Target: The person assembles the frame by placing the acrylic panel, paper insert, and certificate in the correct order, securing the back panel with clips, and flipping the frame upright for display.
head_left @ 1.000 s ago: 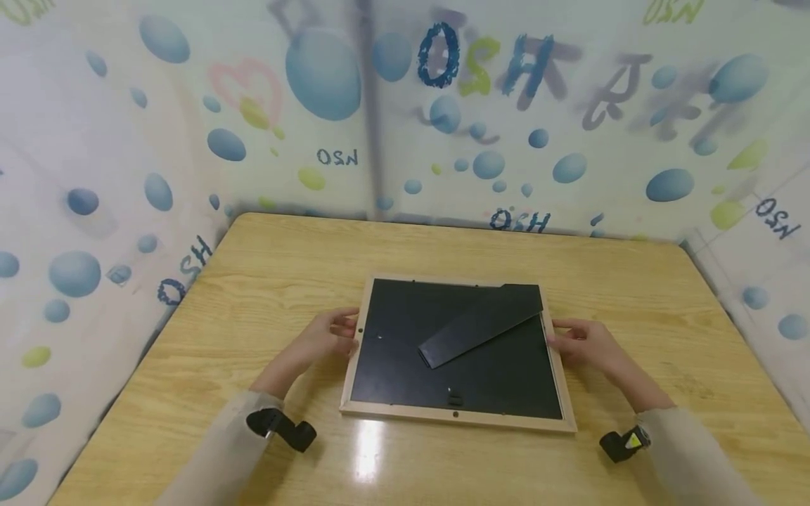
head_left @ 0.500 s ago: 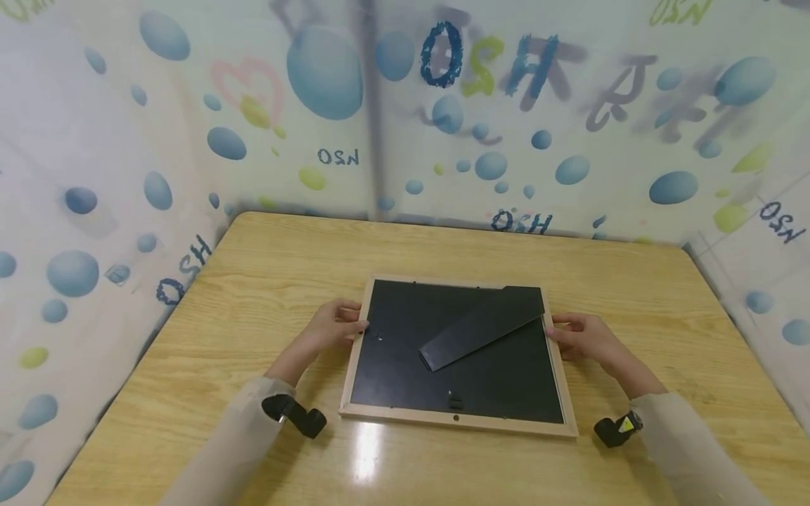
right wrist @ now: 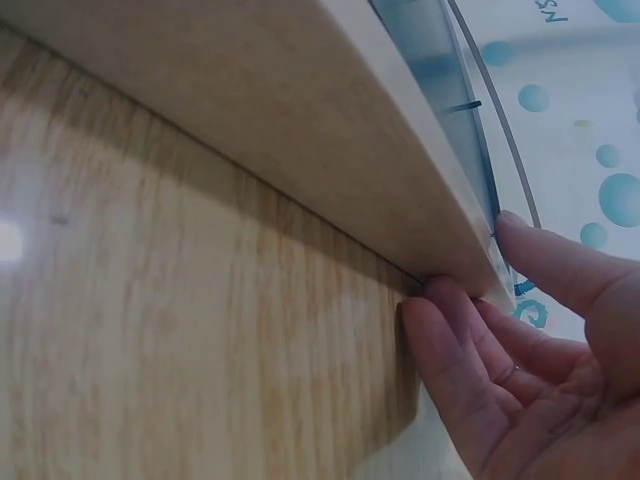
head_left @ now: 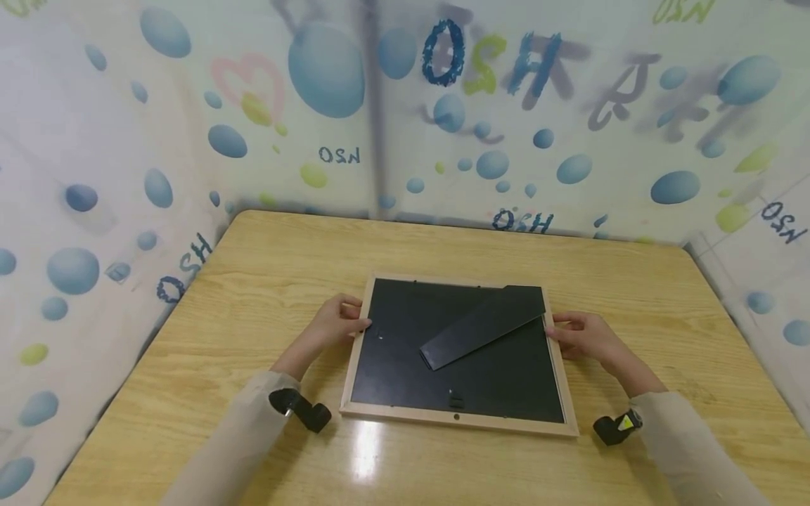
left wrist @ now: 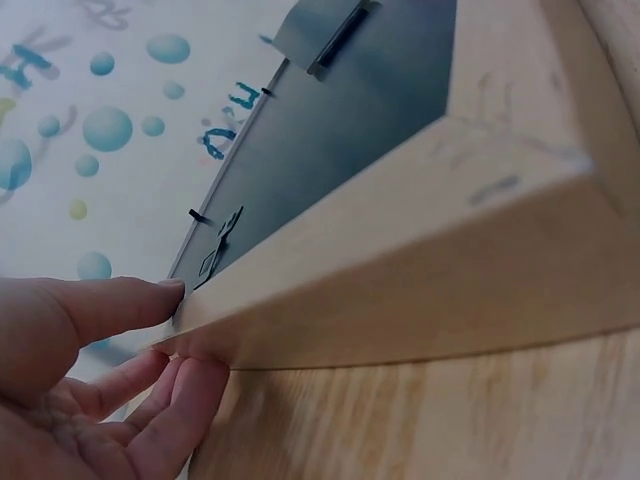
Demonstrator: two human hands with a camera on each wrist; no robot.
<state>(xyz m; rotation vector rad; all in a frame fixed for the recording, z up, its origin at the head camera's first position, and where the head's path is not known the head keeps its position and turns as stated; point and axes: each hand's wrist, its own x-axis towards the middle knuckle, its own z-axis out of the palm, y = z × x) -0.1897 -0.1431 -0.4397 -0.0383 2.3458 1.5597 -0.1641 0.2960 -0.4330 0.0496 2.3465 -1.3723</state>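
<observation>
A picture frame (head_left: 399, 414) with a light wooden border lies face down on the table, its black backing board (head_left: 392, 372) facing up. A black easel leg (head_left: 484, 329) lies folded slantwise across the backing. My left hand (head_left: 335, 322) grips the left side of the border, thumb on top and fingers against the outer edge. On the opposite side my right hand (head_left: 585, 336) pinches the border the same way. In the left wrist view, a small metal hanger (left wrist: 220, 250) shows near the left thumb. Small dark tabs line the backing's edge.
The wooden table (head_left: 285, 260) has a pale wall (head_left: 405, 140) with blue and green spots and lettering behind it, and walls on both sides. Black wrist cameras are strapped over the left sleeve (head_left: 234, 436) and the right sleeve (head_left: 690, 436).
My left hand has moved up and inward, its thumb now over the frame's border. The right hand has shifted slightly, its thumb onto the border. The picture frame has barely moved.
</observation>
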